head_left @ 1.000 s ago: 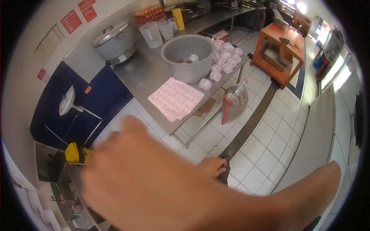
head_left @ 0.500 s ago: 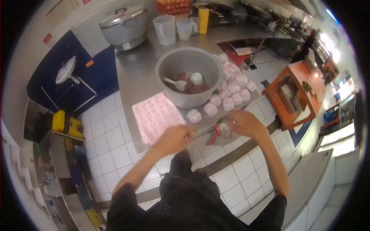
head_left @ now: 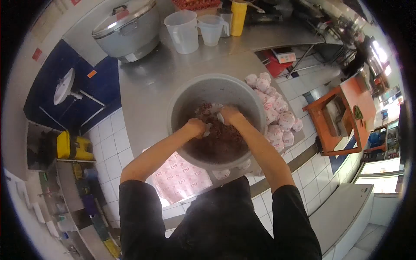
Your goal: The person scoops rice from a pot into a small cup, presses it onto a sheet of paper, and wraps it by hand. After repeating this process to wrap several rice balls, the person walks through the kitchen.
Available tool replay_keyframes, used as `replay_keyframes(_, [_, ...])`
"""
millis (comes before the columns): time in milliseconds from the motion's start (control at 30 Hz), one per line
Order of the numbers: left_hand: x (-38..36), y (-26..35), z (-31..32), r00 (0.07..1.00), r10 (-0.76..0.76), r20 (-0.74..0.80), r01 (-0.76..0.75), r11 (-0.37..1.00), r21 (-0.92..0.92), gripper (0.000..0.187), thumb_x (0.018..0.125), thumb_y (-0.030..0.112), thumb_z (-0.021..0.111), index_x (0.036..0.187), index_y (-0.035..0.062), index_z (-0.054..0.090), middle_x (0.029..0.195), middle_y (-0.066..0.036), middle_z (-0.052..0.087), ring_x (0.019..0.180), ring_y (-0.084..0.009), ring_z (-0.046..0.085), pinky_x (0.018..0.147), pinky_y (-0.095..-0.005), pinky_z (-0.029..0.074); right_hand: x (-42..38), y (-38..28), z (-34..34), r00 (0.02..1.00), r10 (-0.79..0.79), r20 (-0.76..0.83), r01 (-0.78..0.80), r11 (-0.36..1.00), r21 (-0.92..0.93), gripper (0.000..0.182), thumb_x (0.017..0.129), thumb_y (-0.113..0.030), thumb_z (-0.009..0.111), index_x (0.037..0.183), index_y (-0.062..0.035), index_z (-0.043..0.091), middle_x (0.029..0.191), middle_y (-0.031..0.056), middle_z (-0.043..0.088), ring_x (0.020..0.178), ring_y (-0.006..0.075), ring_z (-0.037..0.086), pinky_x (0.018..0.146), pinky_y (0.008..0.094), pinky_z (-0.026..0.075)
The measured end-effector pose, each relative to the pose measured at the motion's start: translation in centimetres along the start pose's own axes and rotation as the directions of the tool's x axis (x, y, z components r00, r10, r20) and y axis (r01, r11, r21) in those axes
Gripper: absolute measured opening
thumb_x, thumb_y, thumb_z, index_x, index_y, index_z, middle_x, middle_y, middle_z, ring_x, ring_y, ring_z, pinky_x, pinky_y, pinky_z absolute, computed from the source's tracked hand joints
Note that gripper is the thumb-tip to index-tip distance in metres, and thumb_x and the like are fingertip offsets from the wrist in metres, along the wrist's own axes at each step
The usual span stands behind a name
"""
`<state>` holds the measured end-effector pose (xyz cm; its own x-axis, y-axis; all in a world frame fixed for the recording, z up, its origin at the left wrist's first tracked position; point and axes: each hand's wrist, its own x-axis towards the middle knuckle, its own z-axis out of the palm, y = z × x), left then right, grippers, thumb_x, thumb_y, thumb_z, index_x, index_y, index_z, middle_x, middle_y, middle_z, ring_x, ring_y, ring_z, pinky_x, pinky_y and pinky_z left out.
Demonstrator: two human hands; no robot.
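Observation:
Both of my hands are down inside the large grey pot, over the reddish-brown food. My left hand (head_left: 197, 127) is closed around the white spoon (head_left: 207, 129), of which only a pale part shows. My right hand (head_left: 229, 115) is wrapped round the small white cup (head_left: 221, 117), close to the middle of the pot (head_left: 174, 143). The brown food (head_left: 216, 138) covers the pot's bottom. Printed paper sheets (head_left: 180, 175) lie on the steel table by the pot's near left side. Wrapped balls (head_left: 277, 117) are piled along its right side.
A big lidded cooker (head_left: 130, 37) stands at the back left of the steel table (head_left: 143, 86). Plastic jugs (head_left: 182, 34) and a yellow container (head_left: 238, 19) are beyond the pot. An orange wooden table (head_left: 346, 108) stands to the right, near a scale (head_left: 285, 57).
Both hands have moved from the near edge of the table into the pot and taken hold of the spoon and the cup. The view has shifted closer over the pot.

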<state>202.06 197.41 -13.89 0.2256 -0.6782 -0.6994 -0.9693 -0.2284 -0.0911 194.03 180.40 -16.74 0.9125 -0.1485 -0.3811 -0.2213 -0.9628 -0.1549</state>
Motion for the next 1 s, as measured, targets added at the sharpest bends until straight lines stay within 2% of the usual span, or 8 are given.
replay_keyframes(67, [-0.2, -0.2, -1.2, 0.997, -0.074, -0.013, 0.073, 0.996, -0.046, 0.029, 0.086, 0.022, 0.068, 0.113, 0.0125, 0.073, 0.112, -0.012, 0.073, 0.104, -0.0257, 0.071, 0.083, -0.0397, 0.056, 2.3, 0.8, 1.2, 0.992, 0.011, 0.124, 0.022, 0.966, -0.258, 0.058, 0.08, -0.009, 0.072, 0.136, -0.0089, 0.055, 0.133, 0.0193, 0.058, 0.124, 0.0358, 0.057, 0.098, 0.0486, 0.052])
replay_keyframes(300, [0.9, -3.4, -2.2, 0.926, -0.223, -0.304, 0.195, 0.973, -0.121, 0.024, 0.08, 0.023, 0.073, 0.095, 0.0045, 0.074, 0.092, -0.017, 0.074, 0.091, -0.0302, 0.074, 0.077, -0.0404, 0.058, 3.6, 3.1, -0.5, 0.937, -0.187, 0.294, 0.248, 0.951, -0.187, 0.076, 0.073, -0.017, 0.08, 0.141, -0.0102, 0.048, 0.138, 0.0197, 0.051, 0.122, 0.0387, 0.056, 0.1, 0.048, 0.05])
replay_keyframes(400, [2.0, -1.4, -2.3, 0.934, -0.208, -0.291, 0.169, 0.974, -0.151, 0.022, 0.086, 0.024, 0.064, 0.1, 0.0084, 0.073, 0.097, -0.014, 0.075, 0.089, -0.0304, 0.074, 0.077, -0.0439, 0.058, -3.8, 2.9, -6.6, 0.96, -0.239, -0.144, 0.266, 0.939, 0.217, 0.074, 0.07, -0.022, 0.082, 0.135, -0.0109, 0.049, 0.128, 0.021, 0.053, 0.117, 0.0409, 0.056, 0.098, 0.0469, 0.049])
replay_keyframes(500, [2.3, 2.1, -2.6, 0.956, -0.16, -0.245, 0.115, 0.976, -0.187, 0.025, 0.087, 0.023, 0.062, 0.1, 0.0038, 0.072, 0.097, -0.018, 0.074, 0.088, -0.0333, 0.073, 0.077, -0.0456, 0.058, -11.7, 4.0, -10.8, 0.881, -0.123, -0.457, 0.393, 0.728, 0.562, 0.067, 0.072, -0.024, 0.08, 0.132, -0.0106, 0.051, 0.121, 0.0211, 0.054, 0.115, 0.0418, 0.055, 0.097, 0.0481, 0.046])
replay_keyframes(633, [3.1, 8.2, 0.8, 0.926, -0.041, -0.375, -0.037, 0.979, -0.2, 0.026, 0.086, 0.024, 0.063, 0.095, 0.0011, 0.069, 0.094, -0.02, 0.073, 0.086, -0.0359, 0.073, 0.076, -0.0468, 0.058, -14.9, 5.6, -7.1, 0.783, 0.078, -0.617, 0.45, 0.614, 0.649, 0.068, 0.073, -0.023, 0.079, 0.133, -0.0106, 0.051, 0.12, 0.0212, 0.054, 0.114, 0.0416, 0.054, 0.099, 0.0492, 0.044])
replay_keyframes(733, [2.5, 11.6, 0.5, 0.976, -0.054, -0.209, -0.044, 0.899, -0.435, 0.019, 0.084, 0.013, 0.061, 0.096, -0.0018, 0.066, 0.081, -0.022, 0.069, 0.077, -0.0421, 0.069, 0.073, -0.0494, 0.057, -14.6, 5.4, -5.1, 0.658, 0.188, -0.729, 0.455, 0.672, 0.584, 0.069, 0.076, -0.025, 0.077, 0.137, -0.0124, 0.048, 0.124, 0.0196, 0.053, 0.112, 0.0402, 0.056, 0.097, 0.0495, 0.047])
replay_keyframes(800, [1.8, 12.2, -0.6, 0.937, -0.05, -0.345, -0.15, 0.835, -0.529, 0.019, 0.087, 0.009, 0.057, 0.099, -0.0037, 0.064, 0.081, -0.025, 0.068, 0.077, -0.0438, 0.068, 0.071, -0.0506, 0.055, -14.0, 5.4, -5.0, 0.54, 0.277, -0.795, 0.516, 0.637, 0.572, 0.066, 0.079, -0.022, 0.074, 0.138, -0.0092, 0.048, 0.126, 0.0198, 0.055, 0.113, 0.0399, 0.055, 0.098, 0.0488, 0.046])
replay_keyframes(1000, [-1.1, 12.4, -1.9, 0.908, -0.17, -0.383, -0.177, 0.673, -0.718, 0.017, 0.091, 0.009, 0.055, 0.095, -0.0059, 0.062, 0.08, -0.026, 0.068, 0.076, -0.0428, 0.068, 0.069, -0.0494, 0.053, -13.3, 6.0, -4.8, 0.509, 0.263, -0.82, 0.616, 0.554, 0.56, 0.049, 0.09, -0.028, 0.061, 0.132, -0.0036, 0.053, 0.125, 0.0201, 0.057, 0.115, 0.0362, 0.055, 0.101, 0.044, 0.043])
